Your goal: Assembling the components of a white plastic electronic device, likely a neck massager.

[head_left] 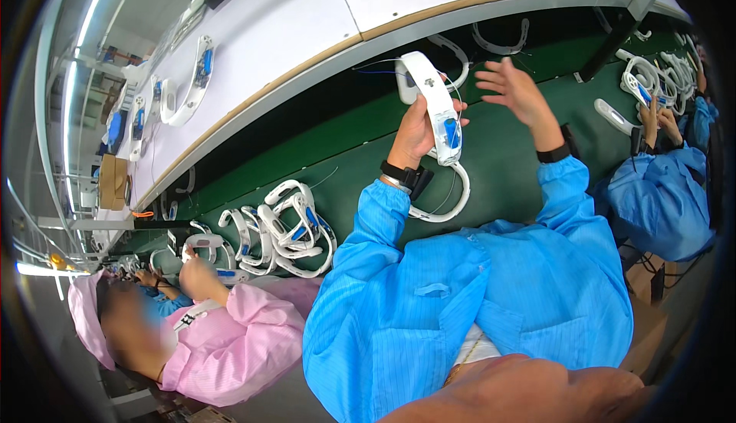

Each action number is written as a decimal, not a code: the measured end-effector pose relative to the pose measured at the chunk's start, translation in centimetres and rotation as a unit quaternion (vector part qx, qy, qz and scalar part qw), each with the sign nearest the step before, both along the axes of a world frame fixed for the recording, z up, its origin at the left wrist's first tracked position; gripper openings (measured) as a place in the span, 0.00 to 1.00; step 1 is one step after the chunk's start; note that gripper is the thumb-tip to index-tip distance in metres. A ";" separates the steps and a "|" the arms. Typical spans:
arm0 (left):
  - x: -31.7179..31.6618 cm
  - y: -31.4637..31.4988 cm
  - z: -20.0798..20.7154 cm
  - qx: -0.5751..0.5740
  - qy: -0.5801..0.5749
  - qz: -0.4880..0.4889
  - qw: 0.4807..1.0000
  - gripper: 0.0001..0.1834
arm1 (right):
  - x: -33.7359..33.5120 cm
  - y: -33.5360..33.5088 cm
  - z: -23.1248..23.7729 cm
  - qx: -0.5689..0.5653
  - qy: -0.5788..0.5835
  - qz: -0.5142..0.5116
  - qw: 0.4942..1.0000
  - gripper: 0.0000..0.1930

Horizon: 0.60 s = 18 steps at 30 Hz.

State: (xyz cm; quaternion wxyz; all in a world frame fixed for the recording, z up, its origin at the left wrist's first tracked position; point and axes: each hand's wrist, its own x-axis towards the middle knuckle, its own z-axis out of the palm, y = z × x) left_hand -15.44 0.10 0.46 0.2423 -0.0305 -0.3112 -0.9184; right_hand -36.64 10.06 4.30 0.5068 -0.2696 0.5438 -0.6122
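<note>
My left hand (415,133) is closed around a curved white plastic housing (431,86), held up above the green work surface (356,185). A blue part (451,133) sits in the housing's lower end, and thin wires stick out by its upper end. Below it, a thin white curved band (464,193) bends round toward me; whether it joins the housing I cannot tell. To the right, my right hand (518,92) is raised with its fingers apart, holding nothing and not touching the housing.
A white shelf (307,21) with a wooden edge runs above the bench, carrying more housings (201,78). Several white curved parts (295,227) are piled at left, beside a co-worker in pink (238,331). Another co-worker in blue (659,193) handles white parts (652,78) at right.
</note>
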 end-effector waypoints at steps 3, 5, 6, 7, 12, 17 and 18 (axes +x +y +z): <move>1.7 0.9 0.6 0.036 -0.030 0.029 0.998 0.34 | 3.6 -1.9 1.0 -0.022 -0.040 0.084 0.995 0.36; 2.6 0.7 1.0 0.021 0.011 0.040 0.999 0.32 | 5.7 -2.0 1.8 -0.042 -0.068 0.144 0.986 0.35; 3.2 0.8 1.0 -0.006 -0.006 0.080 0.997 0.32 | 6.9 -1.6 2.3 -0.033 0.005 0.145 0.989 0.33; 3.8 0.9 0.9 -0.033 -0.023 0.119 0.992 0.32 | 8.1 -1.3 2.6 -0.025 0.078 0.146 0.986 0.32; 6.0 0.9 2.4 -0.070 -0.097 0.128 0.985 0.34 | 10.4 -0.2 1.3 -0.082 0.020 0.172 0.981 0.20; 7.7 0.1 3.2 -0.191 -0.183 0.154 0.952 0.30 | 10.7 -0.1 1.2 -0.129 -0.035 0.136 0.982 0.21; 8.0 -0.6 2.7 -0.196 -0.206 0.130 0.950 0.30 | 10.7 -0.1 1.3 -0.124 -0.024 0.139 0.982 0.21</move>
